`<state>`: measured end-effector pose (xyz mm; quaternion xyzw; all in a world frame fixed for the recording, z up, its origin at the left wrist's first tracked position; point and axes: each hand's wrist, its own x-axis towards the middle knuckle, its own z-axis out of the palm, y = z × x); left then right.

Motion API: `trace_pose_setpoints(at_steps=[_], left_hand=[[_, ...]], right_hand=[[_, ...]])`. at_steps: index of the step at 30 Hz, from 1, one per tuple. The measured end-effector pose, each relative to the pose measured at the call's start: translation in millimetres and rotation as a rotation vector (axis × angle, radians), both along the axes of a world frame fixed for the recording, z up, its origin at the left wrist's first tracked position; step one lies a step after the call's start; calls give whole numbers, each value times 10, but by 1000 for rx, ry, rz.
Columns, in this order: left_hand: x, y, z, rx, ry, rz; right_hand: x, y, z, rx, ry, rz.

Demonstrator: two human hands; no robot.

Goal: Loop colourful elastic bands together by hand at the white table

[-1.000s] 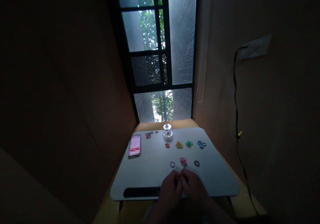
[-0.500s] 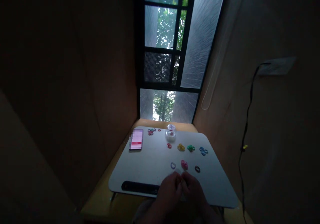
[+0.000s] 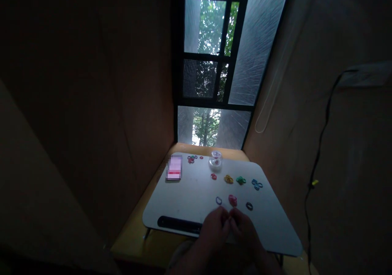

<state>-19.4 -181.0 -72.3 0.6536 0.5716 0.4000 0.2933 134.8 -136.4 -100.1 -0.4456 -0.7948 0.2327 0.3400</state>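
Note:
My left hand (image 3: 216,226) and my right hand (image 3: 244,227) meet at the fingertips over the near part of a white table (image 3: 186,193). Their fingers are pressed together; what lies between them is too small and dark to make out. Just beyond them are a pale purple ring (image 3: 218,200), a pink bunch of bands (image 3: 232,200) and a dark ring (image 3: 249,206). Farther back sit red bands (image 3: 213,177), a yellow bunch (image 3: 228,179), a green bunch (image 3: 241,180) and blue bands (image 3: 257,184).
A clear round container (image 3: 215,164) stands at the back edge. Mixed bands (image 3: 192,159) and a phone (image 3: 174,168) lie at the back left. A black slot (image 3: 179,224) runs along the near left edge. A cable (image 3: 321,140) hangs on the right wall.
The whole view has shifted, so the table and window appear a little farther right. My hands stay together in the same place over the table.

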Motion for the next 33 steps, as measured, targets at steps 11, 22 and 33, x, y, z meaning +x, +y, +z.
trace_pose_setpoints(at_steps=[11,22,33], left_hand=[[42,-6,14,13,14,-6],[69,20,-5,2,-6,25],[80,29,34,-16,-48,58]], right_hand=[[-31,-79,98,1,-6,-42],[-15,-99,165,-22,30,-45],[-12,-114,179,-12,34,-55]])
